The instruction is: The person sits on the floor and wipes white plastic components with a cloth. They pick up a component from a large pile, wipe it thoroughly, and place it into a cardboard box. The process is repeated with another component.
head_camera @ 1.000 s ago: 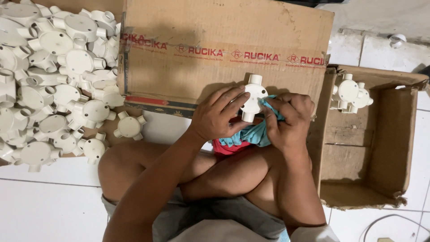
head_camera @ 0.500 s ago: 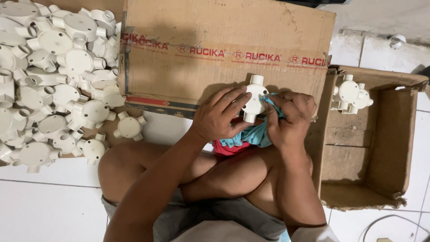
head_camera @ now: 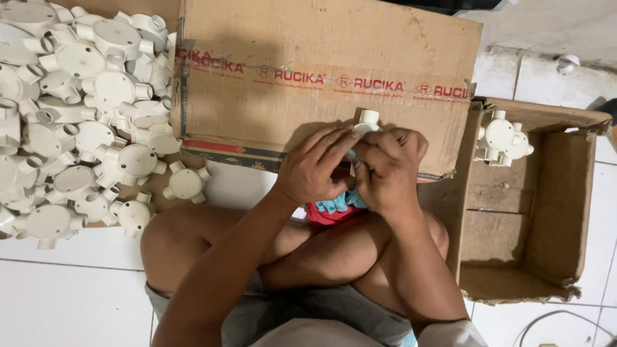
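A white round plastic junction box (head_camera: 367, 119) with stub outlets is held up in front of me; only its top outlet shows above my fingers. My left hand (head_camera: 315, 166) grips it from the left. My right hand (head_camera: 385, 168) presses a teal cloth (head_camera: 339, 203) over its face, covering most of it. The cloth hangs down onto a red fabric (head_camera: 323, 214) on my crossed legs.
A big heap of white junction boxes (head_camera: 83, 109) lies at the left on the tiled floor. A closed cardboard carton (head_camera: 321, 71) stands ahead. An open cardboard box (head_camera: 546, 199) at the right holds a few junction boxes (head_camera: 504, 138).
My right hand has slid left with the cloth over the junction box's face, hiding most of it. My left hand has kept its grip.
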